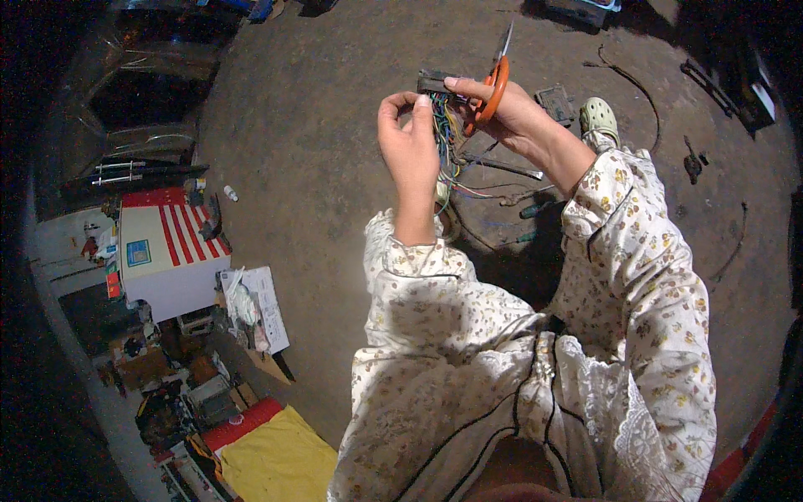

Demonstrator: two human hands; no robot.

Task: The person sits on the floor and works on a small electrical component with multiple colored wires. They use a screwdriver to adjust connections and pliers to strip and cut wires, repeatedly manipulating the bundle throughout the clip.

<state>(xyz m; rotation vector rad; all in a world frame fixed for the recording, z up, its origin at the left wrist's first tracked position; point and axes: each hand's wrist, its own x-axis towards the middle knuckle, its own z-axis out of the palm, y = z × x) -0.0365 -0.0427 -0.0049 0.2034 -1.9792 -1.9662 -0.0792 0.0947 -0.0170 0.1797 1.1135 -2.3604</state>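
Observation:
Raised before me is a dark multi-pin electrical connector (433, 80) with a bundle of coloured wires (446, 135) hanging from its underside. My right hand (511, 116) grips the connector, its thumb laid along the top. Orange-handled scissors (497, 94) hang around that hand's thumb, their blades (505, 41) pointing away from me. At the connector's left end, my left hand (411, 141) pinches at the roots of the wires between thumb and forefinger; its fingertips are partly hidden. The loose wire ends trail down above the floor between my legs.
A metal bar tool (505, 168), a green-handled screwdriver (533, 210) and a flat metal box (555, 103) lie on the concrete floor (307, 150). Cable pieces (646, 100) lie to the right. A striped carton (179, 245) and yellow cloth (276, 455) are at left.

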